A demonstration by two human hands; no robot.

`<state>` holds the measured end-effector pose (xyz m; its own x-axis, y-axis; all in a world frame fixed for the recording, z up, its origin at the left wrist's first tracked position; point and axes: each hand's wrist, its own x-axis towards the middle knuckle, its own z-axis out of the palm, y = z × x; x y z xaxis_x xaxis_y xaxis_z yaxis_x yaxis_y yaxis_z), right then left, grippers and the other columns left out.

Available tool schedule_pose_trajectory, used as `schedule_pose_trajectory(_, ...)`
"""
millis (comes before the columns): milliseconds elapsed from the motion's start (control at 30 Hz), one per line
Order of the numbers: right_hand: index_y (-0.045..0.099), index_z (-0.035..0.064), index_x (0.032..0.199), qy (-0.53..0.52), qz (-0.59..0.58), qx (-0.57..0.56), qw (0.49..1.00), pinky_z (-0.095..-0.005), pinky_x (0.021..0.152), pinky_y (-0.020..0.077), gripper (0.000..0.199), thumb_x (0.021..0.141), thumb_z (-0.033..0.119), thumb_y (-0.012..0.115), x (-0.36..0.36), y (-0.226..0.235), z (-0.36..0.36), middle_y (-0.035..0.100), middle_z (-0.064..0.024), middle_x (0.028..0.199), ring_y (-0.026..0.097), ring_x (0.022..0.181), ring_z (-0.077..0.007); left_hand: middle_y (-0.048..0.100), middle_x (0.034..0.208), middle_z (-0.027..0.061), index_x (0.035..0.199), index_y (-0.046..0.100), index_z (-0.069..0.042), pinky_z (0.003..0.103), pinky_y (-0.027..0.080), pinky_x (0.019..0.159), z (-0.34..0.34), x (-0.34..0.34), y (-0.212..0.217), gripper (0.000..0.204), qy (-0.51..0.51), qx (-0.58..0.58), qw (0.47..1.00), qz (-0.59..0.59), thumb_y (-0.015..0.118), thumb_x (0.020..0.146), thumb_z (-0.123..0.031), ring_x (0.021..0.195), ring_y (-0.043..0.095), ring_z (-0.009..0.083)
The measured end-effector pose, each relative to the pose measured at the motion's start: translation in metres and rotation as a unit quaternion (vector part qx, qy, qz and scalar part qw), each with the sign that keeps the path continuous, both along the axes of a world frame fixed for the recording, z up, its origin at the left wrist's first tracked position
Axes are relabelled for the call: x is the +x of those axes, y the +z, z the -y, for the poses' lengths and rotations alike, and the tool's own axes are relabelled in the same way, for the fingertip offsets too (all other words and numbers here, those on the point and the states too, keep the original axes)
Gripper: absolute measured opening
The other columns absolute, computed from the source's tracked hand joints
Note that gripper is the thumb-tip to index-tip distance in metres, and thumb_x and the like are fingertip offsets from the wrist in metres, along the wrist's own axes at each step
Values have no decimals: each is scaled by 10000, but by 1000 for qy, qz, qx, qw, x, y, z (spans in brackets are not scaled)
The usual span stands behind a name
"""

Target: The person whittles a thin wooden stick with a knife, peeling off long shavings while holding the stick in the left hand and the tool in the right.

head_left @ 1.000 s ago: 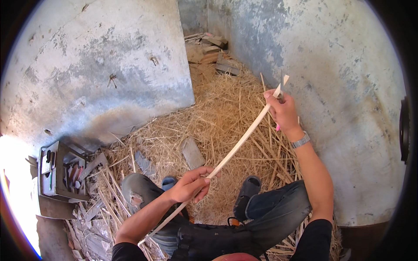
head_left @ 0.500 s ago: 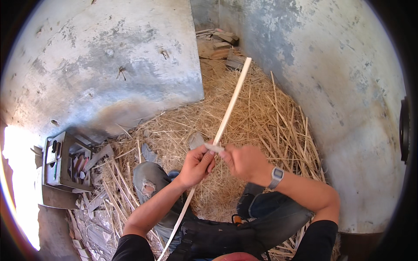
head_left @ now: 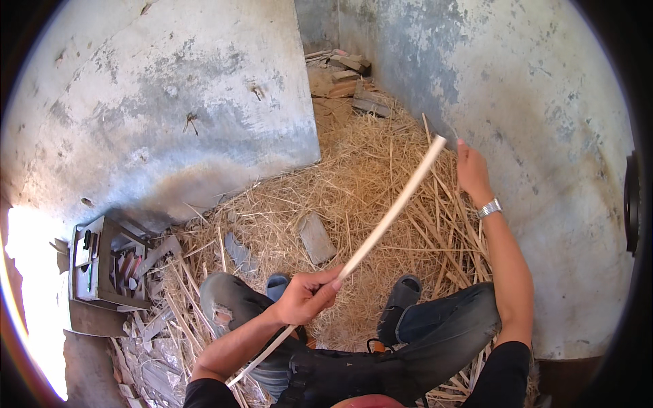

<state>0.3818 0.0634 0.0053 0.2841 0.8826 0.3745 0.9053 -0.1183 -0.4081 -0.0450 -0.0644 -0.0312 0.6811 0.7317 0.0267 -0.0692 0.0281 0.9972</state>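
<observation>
Pale stick [head_left: 381, 228] slanting up-right from left hand [head_left: 306, 296]

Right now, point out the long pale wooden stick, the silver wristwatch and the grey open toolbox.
long pale wooden stick [head_left: 391, 216], head view, mid-shaft.
silver wristwatch [head_left: 488, 208], head view, band on the right wrist.
grey open toolbox [head_left: 102, 265], head view, inner tray.

Left hand [head_left: 306, 297] gripping pale stick [head_left: 391, 214], right hand [head_left: 471, 171] beside tip, straw [head_left: 367, 177]
</observation>
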Motion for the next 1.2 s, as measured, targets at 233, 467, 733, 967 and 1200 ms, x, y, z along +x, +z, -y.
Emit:
schedule_pose_trajectory(233,517,-3,771,80,-113,90,986,-395,547,364,534,1072,416,379,-39,12,26,443,-94,562,422,525,-219,366,580,-58,1436,467,6,206,272,467,-17,-4,4,404,12,-63,998,18,403,1095,-201,485,326,20)
schedule_pose_trajectory(467,570,37,806,214,-140,101,961,-319,493,309,468,1056,409,437,-95,35,42,433,-20,551,379,494,-122,309,540,-65,1517,343,10,219,269,447,-25,13,14,488,-31,-119,988,88,396,1093,-225,435,282,37)
schedule_pose_trajectory(733,607,24,948,233,-331,0,915,-269,473,260,326,971,348,635,-115,53,66,426,69,552,343,490,-29,294,540,-67,1540,310,-10,226,269,453,-27,23,11,504,-101,-151,979,93,394,1092,-226,443,273,40)
schedule_pose_trajectory(967,600,38,1035,196,-471,-2,860,-227,416,230,211,966,234,633,-103,41,61,404,101,557,328,435,-8,469,579,-33,1561,285,-57,203,423,504,-29,16,17,528,-137,-93,985,-36,424,1076,-211,500,471,48)
schedule_pose_trajectory(1200,614,53,1106,109,-567,86,812,-219,385,226,215,999,222,534,-68,47,46,332,87,597,273,421,-19,535,690,-3,1582,239,-105,208,435,491,-22,-2,15,576,-165,-134,977,-31,485,1063,-153,561,514,47)
